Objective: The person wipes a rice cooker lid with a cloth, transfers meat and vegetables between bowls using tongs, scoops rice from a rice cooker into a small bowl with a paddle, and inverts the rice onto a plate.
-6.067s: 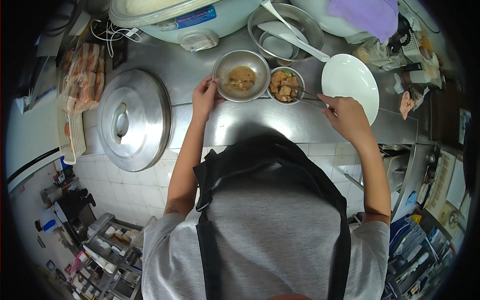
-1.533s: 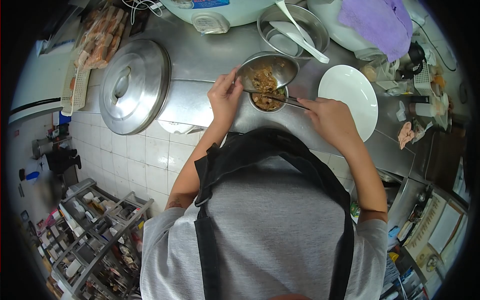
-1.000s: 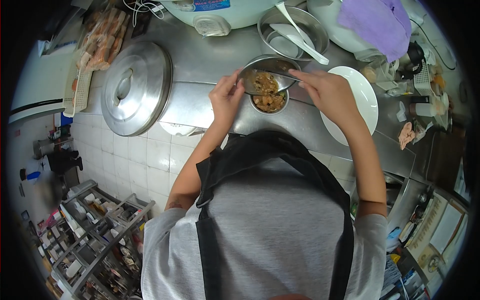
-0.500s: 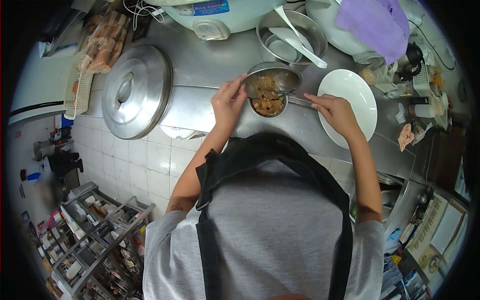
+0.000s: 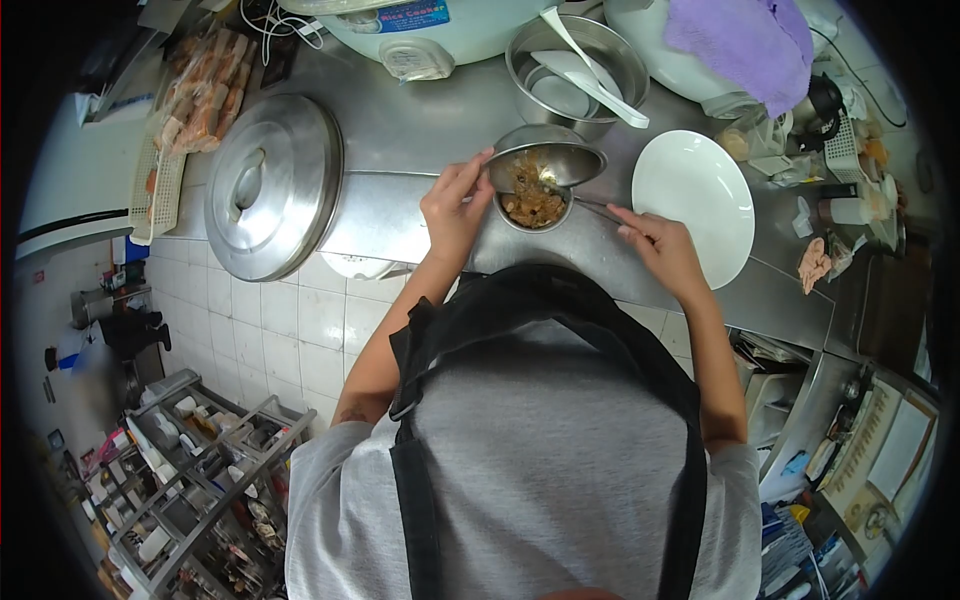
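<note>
Tilted bowl [image 5: 552,154]; in L fingers [image 5: 466,179]

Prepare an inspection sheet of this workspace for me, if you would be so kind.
Surface: metal counter, shiny, with a lengthwise seam.
Job's things: metal bowl tilted over a small bowl; food in both.
Clutter: large lid at left; white plate and purple cloth at right.
Hands: left hand grips the tilted bowl's rim; right hand holds a metal utensil.
Cables: white cables, back left.
Surroundings: white tiles; crowded rack, lower left.
</note>
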### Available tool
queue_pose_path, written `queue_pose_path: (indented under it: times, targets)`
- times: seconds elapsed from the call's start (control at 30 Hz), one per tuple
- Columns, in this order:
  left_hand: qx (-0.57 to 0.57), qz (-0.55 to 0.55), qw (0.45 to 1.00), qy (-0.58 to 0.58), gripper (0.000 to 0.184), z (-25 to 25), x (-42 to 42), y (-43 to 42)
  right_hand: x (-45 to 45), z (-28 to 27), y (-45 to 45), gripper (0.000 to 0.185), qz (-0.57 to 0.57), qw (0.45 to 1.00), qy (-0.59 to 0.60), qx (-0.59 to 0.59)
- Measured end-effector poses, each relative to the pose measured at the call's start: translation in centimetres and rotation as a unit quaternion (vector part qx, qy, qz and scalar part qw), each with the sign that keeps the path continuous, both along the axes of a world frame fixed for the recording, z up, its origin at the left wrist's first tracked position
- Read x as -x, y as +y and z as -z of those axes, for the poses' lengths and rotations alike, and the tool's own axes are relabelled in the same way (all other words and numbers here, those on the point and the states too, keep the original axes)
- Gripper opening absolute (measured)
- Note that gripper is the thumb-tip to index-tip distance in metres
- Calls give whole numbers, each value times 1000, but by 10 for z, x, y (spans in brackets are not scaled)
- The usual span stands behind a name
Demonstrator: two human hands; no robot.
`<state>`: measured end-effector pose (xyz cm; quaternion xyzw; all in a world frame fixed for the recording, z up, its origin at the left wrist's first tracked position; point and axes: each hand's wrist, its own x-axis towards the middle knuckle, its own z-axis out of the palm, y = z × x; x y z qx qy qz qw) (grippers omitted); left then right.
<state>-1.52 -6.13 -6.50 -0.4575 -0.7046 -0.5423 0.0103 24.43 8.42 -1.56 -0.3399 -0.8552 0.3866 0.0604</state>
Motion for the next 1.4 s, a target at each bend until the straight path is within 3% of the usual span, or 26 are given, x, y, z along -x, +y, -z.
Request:
queue_pose_path:
  times: [0.07, 0.27, 0.37, 0.47, 0.57, 0.67, 0.77, 0.87, 1.07, 1.4]
  targets:
    - [-10, 6, 1000, 8, 47, 0, -2, -2, 2, -7, 2, 34, 40, 999, 1, 10]
    - [-17, 20, 999, 47, 47, -1, 1, -1, 2, -11, 1, 34, -36, 999, -7, -4]
    - [-34, 24, 998, 41, 47, -1, -3, -2, 14, -16, 9, 33, 0, 1000, 13, -19]
    - [-37, 19, 999, 35, 47, -6, -1, 0, 13, -7, 13, 32, -68, 997, 45, -12]
    - [-16, 17, 999, 23, 47, -11, 1, 0, 9, -15, 13, 34, -53, 998, 34, -23]
    - [3, 21, 1000, 6, 44, -11, -1, -1, 29, -25, 4, 34, -3, 994, 76, -74]
    - [-11, 20, 1000, -8, 37, -13, -2, 6, 33, -23, -2, 34, -53, 976, 90, -189]
    - [-11, 23, 1000, -5, 37, -15, -3, 5, 17, -26, -5, 34, -88, 970, 14, -227]
    - [10, 21, 1000, 3, 37, -17, -4, 7, 33, -38, -7, 35, -55, 971, 37, -229]
    - [11, 36, 999, 1, 39, -17, -5, 5, 23, -35, -4, 33, -105, 960, -4, -261]
